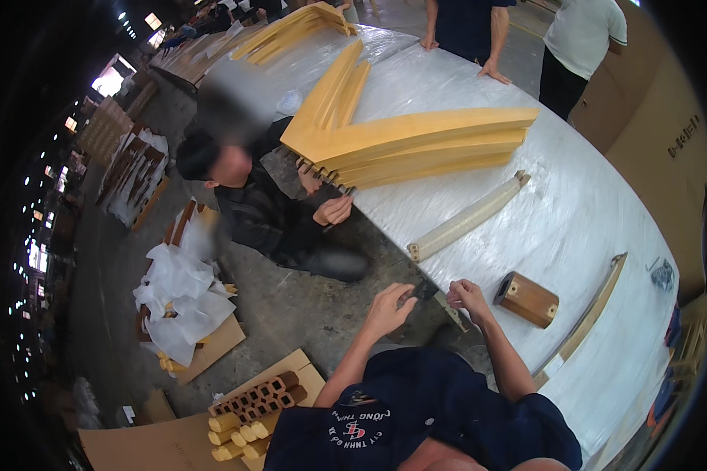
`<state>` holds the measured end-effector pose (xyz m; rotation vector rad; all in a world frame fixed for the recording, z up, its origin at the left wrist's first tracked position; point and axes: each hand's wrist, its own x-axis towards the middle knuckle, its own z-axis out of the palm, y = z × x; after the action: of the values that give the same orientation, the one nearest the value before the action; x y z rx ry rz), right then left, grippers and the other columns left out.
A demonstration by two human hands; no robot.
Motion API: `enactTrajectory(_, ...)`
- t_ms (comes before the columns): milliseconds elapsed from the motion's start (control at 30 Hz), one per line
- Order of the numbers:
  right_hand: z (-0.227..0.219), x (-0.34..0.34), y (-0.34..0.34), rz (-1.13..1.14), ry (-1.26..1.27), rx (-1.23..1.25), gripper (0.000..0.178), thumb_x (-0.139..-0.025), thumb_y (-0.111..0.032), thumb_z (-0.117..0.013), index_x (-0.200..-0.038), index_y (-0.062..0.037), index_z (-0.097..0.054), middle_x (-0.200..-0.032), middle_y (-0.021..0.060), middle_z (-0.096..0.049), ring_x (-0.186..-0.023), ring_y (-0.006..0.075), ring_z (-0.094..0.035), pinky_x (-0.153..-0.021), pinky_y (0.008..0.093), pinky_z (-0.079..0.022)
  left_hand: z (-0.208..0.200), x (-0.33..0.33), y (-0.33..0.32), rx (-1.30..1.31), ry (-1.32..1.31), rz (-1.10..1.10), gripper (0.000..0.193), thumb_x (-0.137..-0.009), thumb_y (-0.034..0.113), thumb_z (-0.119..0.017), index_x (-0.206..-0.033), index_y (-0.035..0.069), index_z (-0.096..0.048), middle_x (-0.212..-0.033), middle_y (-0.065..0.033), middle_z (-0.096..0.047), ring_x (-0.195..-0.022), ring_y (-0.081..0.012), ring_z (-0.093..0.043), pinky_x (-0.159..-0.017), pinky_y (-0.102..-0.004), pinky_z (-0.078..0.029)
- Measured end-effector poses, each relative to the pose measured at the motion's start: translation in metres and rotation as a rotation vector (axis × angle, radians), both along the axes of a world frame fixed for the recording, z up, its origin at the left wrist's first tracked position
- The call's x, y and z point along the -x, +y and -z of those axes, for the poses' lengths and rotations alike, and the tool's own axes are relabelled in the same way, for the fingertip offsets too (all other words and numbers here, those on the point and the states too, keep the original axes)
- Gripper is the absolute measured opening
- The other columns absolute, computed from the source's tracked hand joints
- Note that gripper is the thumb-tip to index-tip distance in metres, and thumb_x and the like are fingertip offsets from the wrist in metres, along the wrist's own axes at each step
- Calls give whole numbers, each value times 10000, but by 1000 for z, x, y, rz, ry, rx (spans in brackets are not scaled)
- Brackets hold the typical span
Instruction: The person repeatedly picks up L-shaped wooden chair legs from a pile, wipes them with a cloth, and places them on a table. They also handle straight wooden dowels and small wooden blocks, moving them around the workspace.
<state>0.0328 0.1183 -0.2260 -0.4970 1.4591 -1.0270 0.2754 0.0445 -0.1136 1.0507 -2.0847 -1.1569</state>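
Observation:
My left hand (390,308) is raised beside the table's near-left edge, fingers curved and thumb apart. I make out nothing held in it. Just to its right, at the table edge, my right hand (467,298) has its fingers curled together; whatever is in them, if anything, is hidden. Right of that hand, a brown wooden block (529,300) with small holes in its end lies on the table. Farther off lies a long pale wrapped wooden bar (470,219), running diagonally. A slim curved wooden strip (583,323) rests farther right.
A stack of V-shaped yellow wooden frames (408,141) stands on the film-covered table (416,86). A crouching co-worker (263,212) handles dark pegs at its corner. Two people stand at the far side. Lower left are bundled wooden pieces (247,428) and a wrapped pile (177,294).

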Motion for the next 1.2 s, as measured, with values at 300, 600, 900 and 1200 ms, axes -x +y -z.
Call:
enactTrajectory(300,88,-133,72,-127,116,-142,315,-942,-323,-608,-923,-10,-637,-764,73,-656,-609,166,-634,-559,280,-510,-215,-189,87,1323,508,-241,387,-954,307,-468,-810,3,-659,-766,-135,-635,-778,-294,-629,-721,-450,-532)
enactTrajectory(600,109,-298,60,-876,682,75,388,-858,-373,-626,-909,9,-674,-847,200,-698,-789,325,-692,-736,441,-528,-259,-316,204,1715,838,-136,358,-928,309,-573,-1207,85,-565,-1098,-60,-525,-1007,-226,-494,-824,-396,-425)
enactTrajectory(900,96,-351,53,-1060,769,147,391,-870,-422,-620,-973,-47,-652,-915,201,-695,-918,395,-660,-797,474,-509,-252,-364,196,1624,881,-329,335,-938,317,-543,-1176,83,-571,-1069,-67,-531,-983,-232,-502,-813,-402,-431)
enactTrajectory(1200,101,-320,105,-1068,876,56,367,-879,-405,-593,-997,-63,-656,-894,194,-695,-892,395,-662,-758,489,-512,-245,-355,158,1443,1017,-309,320,-947,324,-513,-1144,81,-578,-1041,-75,-538,-959,-238,-510,-803,-407,-437)
